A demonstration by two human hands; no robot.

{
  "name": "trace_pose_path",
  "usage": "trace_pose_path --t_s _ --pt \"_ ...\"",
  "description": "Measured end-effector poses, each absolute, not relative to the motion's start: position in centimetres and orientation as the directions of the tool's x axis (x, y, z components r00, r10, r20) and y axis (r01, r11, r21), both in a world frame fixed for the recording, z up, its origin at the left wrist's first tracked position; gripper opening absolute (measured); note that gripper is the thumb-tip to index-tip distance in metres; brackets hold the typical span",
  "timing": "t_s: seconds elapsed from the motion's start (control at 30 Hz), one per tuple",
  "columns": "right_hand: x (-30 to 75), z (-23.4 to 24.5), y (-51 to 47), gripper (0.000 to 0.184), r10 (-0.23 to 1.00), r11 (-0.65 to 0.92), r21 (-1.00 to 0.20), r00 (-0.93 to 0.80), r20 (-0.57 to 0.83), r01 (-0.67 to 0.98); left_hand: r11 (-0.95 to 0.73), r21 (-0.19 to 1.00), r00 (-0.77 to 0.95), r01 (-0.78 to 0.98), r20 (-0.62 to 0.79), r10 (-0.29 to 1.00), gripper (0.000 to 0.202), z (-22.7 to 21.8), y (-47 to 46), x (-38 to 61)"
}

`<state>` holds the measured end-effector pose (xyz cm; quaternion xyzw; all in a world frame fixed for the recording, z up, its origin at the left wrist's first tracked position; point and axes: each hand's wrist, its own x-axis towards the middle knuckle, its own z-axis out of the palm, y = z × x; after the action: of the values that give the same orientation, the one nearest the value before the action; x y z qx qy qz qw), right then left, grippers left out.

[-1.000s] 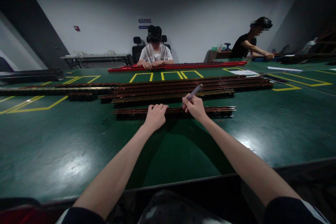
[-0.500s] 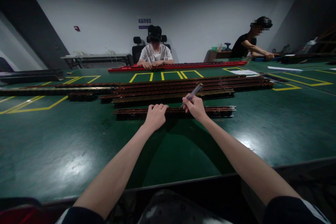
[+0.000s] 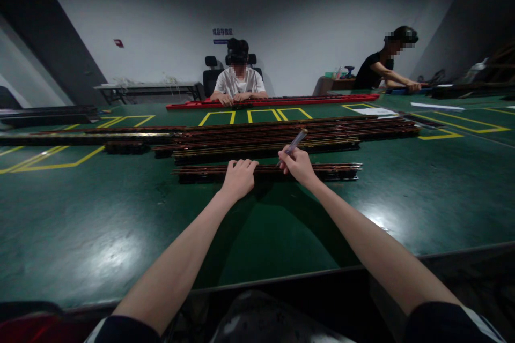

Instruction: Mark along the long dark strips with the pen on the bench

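Observation:
A long dark strip (image 3: 333, 171) with copper-coloured edges lies across the green table (image 3: 100, 225) in front of me. My left hand (image 3: 238, 178) rests on its near side, fingers curled over the top edge. My right hand (image 3: 298, 165) is closed around a clear pen-like tool (image 3: 294, 144), its tip down on the strip and its far end pointing up and to the right. Behind this strip lies a wide stack of several similar long strips (image 3: 281, 136).
More long strips (image 3: 80, 138) stretch away at the left. Yellow marked boxes (image 3: 257, 115) are painted on the table. A seated person (image 3: 238, 83) works at a red strip (image 3: 273, 101) opposite me. Another person (image 3: 382, 67) leans over a table at the right.
Hardly anything differs. My right hand and the tool have shifted very slightly along the strip; my left hand stays where it was.

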<state>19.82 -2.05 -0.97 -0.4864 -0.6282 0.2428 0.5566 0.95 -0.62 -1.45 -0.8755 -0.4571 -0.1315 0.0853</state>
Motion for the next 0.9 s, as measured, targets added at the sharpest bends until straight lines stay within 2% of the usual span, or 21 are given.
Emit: trace_pose_path --t_s 0.9 --pt "19.97 -1.02 -1.97 0.038 0.887 0.41 -0.849 0.073 0.457 0.334 -0.58 -0.032 0.558 0.814 0.316 0.767 0.046 -1.6 -0.48 0.95"
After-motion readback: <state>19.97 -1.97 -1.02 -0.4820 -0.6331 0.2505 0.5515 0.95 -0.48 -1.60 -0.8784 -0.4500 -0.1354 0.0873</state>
